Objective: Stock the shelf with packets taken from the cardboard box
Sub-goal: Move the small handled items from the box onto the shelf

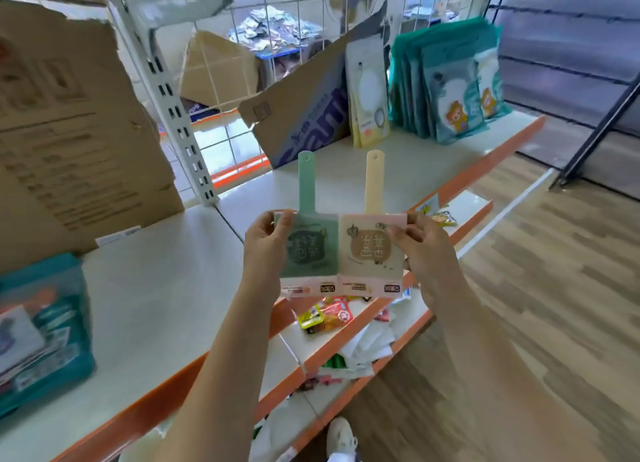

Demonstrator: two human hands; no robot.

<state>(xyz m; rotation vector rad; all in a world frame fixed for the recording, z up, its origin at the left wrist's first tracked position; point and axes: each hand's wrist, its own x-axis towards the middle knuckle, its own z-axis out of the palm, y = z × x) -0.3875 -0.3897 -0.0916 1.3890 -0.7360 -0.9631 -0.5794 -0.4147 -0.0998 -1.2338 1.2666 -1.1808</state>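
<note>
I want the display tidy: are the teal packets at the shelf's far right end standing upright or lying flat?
Upright: the teal packets stand on their bottom edges in a row on the shelf.

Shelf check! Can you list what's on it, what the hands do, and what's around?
Surface: white shelf, orange front edge.
Job's things: green packet and yellow packet held side by side; cardboard box at left; teal packets upright at right.
Clutter: small packets loose on lower shelves.
Hands: left hand pinches the green packet, right hand the yellow packet.
Cables: nothing seen.
Surroundings: wire grid behind, wooden floor.
</note>
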